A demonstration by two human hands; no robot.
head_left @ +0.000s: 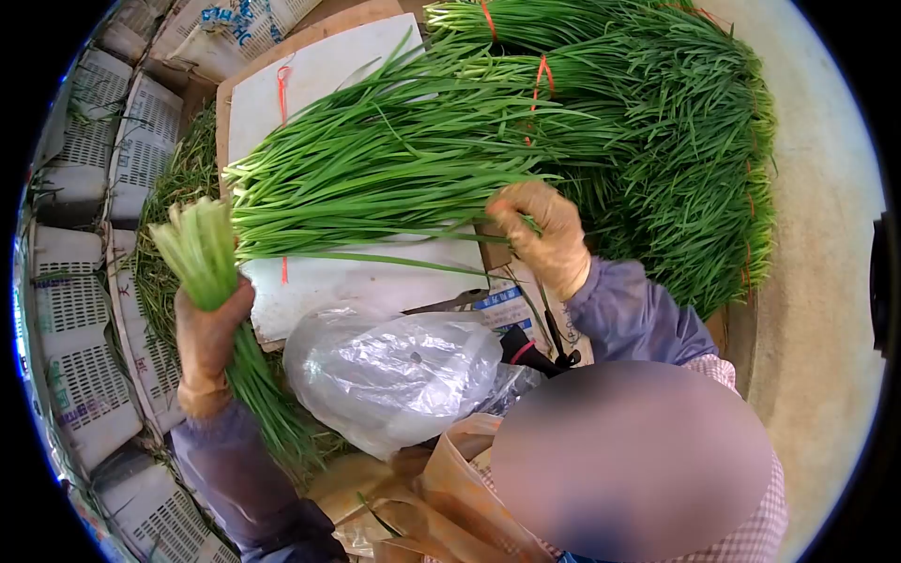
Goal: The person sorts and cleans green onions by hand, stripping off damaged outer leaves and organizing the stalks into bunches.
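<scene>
My left hand [208, 342], gloved, is wrapped round a bunch of garlic chives [211, 258]. The bunch's pale cut ends point up and its green leaves hang down past my wrist. My right hand [542, 235], in a tan glove, is closed with the fingers curled, and a few green chive leaves show at the fingertips. It is beside the leaf tips of a loose pile of chives [366, 178] on a white board [375, 286]. An orange-red tie [283, 94] lies on the board, partly under the pile.
Chive bundles with red ties [648, 141] are stacked at the upper right. A clear plastic bag [394, 371] lies in front of the board, near a dark blade [446, 302]. White slotted crates [70, 328] line the left, with chive scraps [174, 178] beside them.
</scene>
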